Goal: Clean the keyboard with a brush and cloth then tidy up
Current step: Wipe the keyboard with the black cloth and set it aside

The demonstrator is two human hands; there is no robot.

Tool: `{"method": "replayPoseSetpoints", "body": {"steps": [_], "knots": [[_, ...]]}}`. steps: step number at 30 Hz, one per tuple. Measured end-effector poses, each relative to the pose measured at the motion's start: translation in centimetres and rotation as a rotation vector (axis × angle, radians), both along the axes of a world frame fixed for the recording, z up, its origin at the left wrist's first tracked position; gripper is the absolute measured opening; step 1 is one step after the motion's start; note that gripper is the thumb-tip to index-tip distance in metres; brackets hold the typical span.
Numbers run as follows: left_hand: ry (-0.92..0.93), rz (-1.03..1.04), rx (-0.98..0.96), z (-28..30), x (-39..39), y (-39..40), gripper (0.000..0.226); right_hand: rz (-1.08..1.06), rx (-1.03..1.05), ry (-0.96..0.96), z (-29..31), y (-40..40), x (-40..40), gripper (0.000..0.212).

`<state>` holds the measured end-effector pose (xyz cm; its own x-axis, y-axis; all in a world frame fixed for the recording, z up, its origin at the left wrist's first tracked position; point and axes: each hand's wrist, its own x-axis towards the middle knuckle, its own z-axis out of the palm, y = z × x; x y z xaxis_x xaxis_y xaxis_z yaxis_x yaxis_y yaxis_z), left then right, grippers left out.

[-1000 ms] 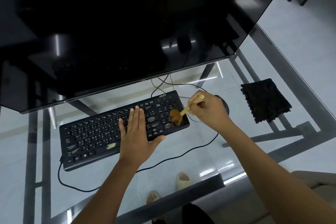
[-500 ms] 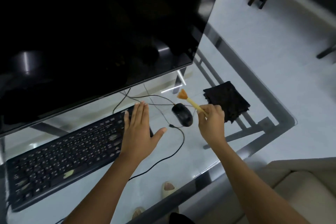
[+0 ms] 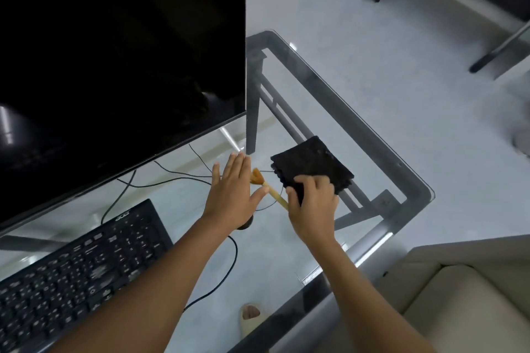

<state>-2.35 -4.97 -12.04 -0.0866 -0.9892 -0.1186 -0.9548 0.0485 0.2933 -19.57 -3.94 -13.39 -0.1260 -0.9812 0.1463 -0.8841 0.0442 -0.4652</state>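
Note:
The black keyboard [image 3: 80, 272] lies at the lower left of the glass desk [image 3: 413, 180]. A folded black cloth [image 3: 312, 163] sits near the desk's right corner. My right hand [image 3: 314, 206] is closed on the pale handle of the small brush [image 3: 272, 193], whose brown bristles point up and left. The fingers of that hand also rest on the cloth's near edge. My left hand [image 3: 233, 189] hovers flat with fingers spread, just left of the bristles and off the keyboard.
A large dark monitor [image 3: 114, 66] fills the upper left. Black cables [image 3: 177, 173] run across the glass, and the mouse [image 3: 246, 226] is mostly hidden under my left wrist. A beige sofa [image 3: 459, 295] stands at the lower right. A sandalled foot [image 3: 251, 315] shows through the glass.
The view swung right. My right hand carried the brush from the keyboard's right end over to the cloth. My left hand lifted off the keys and moved right above the mouse.

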Motion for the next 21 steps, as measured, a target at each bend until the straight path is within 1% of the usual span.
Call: {"method": "replayPoseSetpoints", "body": {"steps": [2,4,5,6,7,9,10,12,14,16,19,21], "knots": [[-0.002,0.010,0.002,-0.4,-0.4,-0.5,0.078,-0.017,0.017,0.015,0.4,-1.8,-1.3,0.037],[0.001,0.018,0.009,-0.7,-0.7,-0.5,0.076,-0.011,0.104,0.089,0.2,-3.1,-1.9,0.052],[0.011,0.020,0.012,-0.8,-0.9,-0.4,0.075,0.000,0.131,0.139,-0.1,-3.4,-1.9,0.056],[0.026,0.021,0.015,-1.0,-0.9,-0.2,0.074,0.011,0.128,0.185,-0.3,-3.7,-1.9,0.054],[0.043,0.019,0.015,-1.1,-0.9,0.0,0.073,0.024,0.099,0.223,-0.6,-3.8,-1.8,0.048],[0.067,0.012,0.011,-1.2,-0.7,0.6,0.071,0.052,0.041,0.250,-0.8,-4.4,-2.1,0.031],[0.075,0.010,0.012,-1.2,-0.5,1.1,0.071,0.063,0.039,0.243,-0.9,-4.9,-2.5,0.026],[0.081,0.023,0.005,-0.7,0.3,2.3,0.070,0.062,0.083,0.154,-0.6,-5.6,-3.0,0.026],[0.095,0.050,-0.021,-0.2,1.9,3.8,0.069,0.022,0.117,-0.018,0.3,-5.7,-2.5,0.032],[0.110,0.092,-0.063,0.2,4.1,5.8,0.071,0.049,0.096,-0.140,1.8,-5.0,-0.5,0.037],[0.112,0.182,-0.097,0.8,8.2,9.2,0.069,0.272,0.010,-0.225,4.0,-2.6,5.0,0.037],[0.106,0.248,-0.122,1.3,11.0,11.6,0.061,0.417,-0.058,-0.211,4.8,-0.5,9.4,0.037]]}}
